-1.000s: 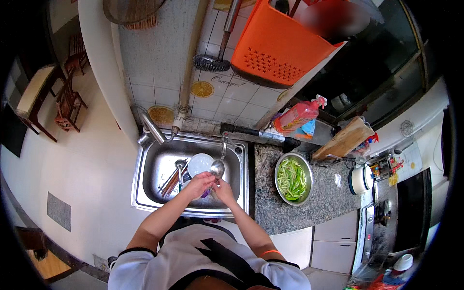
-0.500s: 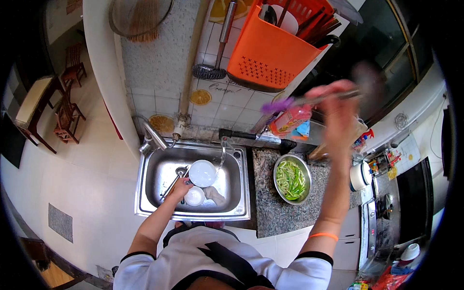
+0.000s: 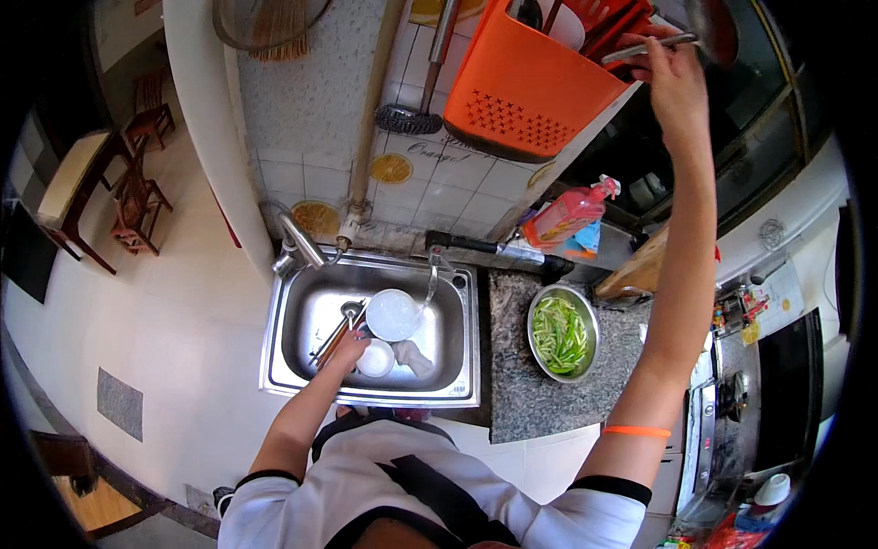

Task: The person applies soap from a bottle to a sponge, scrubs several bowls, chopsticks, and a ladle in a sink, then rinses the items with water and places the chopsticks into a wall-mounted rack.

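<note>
In the sink [image 3: 445,371], my left hand [image 3: 347,350] closes round a bundle of thin utensils [image 3: 326,345], brown sticks among them. The exact pieces are partly hidden by the fingers. Right beside this hand lie a small white bowl [image 3: 376,360], a larger white bowl [image 3: 392,315] and a pale wet cloth [image 3: 413,358]. My right hand [image 3: 675,73] is raised at the upper right, gripping the metal handle of a ladle [image 3: 647,48]. The ladle's dark round head lies beyond the hand. Just left of it hangs an orange utensil basket [image 3: 521,87] holding several utensils.
A metal bowl [image 3: 594,352] of cut green vegetables stands on the granite counter [image 3: 517,412]. Behind it are a pink pump bottle [image 3: 564,220] and a wooden board [image 3: 634,268]. The faucet [image 3: 305,240] rises at the sink's back left. A wire scrubber [image 3: 409,119] hangs on the wall.
My right hand has lifted the ladle up toward the orange basket's right side. My left hand stays low in the sink, with more of the utensils showing beside it. The view has shifted slightly.
</note>
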